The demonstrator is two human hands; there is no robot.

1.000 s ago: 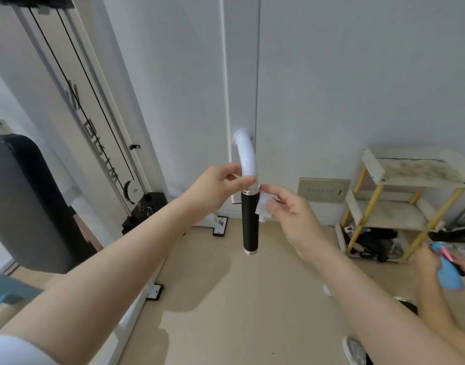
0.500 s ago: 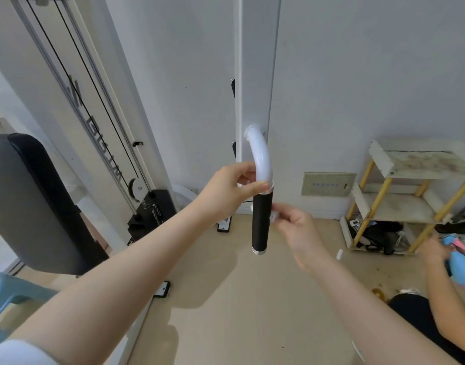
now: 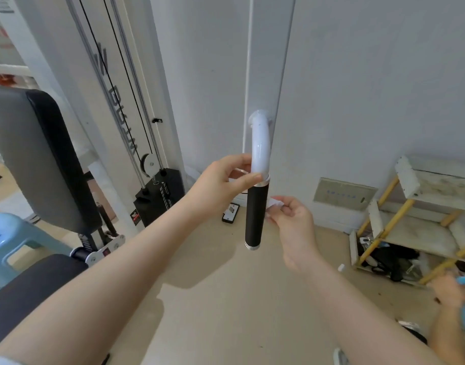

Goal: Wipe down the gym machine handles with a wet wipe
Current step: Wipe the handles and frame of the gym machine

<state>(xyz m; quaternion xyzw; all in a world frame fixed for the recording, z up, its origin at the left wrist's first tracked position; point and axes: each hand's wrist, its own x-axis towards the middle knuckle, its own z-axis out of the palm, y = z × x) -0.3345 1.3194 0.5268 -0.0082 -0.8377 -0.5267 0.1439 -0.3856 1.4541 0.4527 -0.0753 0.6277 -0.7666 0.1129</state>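
Note:
A gym machine handle hangs in the middle of the head view: a curved white tube (image 3: pixel 260 146) runs down into a black grip (image 3: pixel 256 216) with silver end rings. My left hand (image 3: pixel 223 183) holds the handle at the joint of the white tube and the black grip, thumb across the front. My right hand (image 3: pixel 292 219) pinches a small crumpled white wet wipe (image 3: pixel 274 202) just right of the black grip, about halfway down it. Whether the wipe touches the grip is unclear.
The white cable machine frame (image 3: pixel 115 101) with cables, pulley and black weight stack (image 3: pixel 160 196) stands at left. A black padded seat back (image 3: pixel 36 159) and a blue stool (image 3: pixel 12 241) are at far left. A worn shelf (image 3: pixel 423 214) and another person's hand (image 3: pixel 452 291) are at right.
My right hand has moved the wipe down from the top of the black grip to its middle. My left hand stayed on the joint. The view shifted, and the handle now sits lower right.

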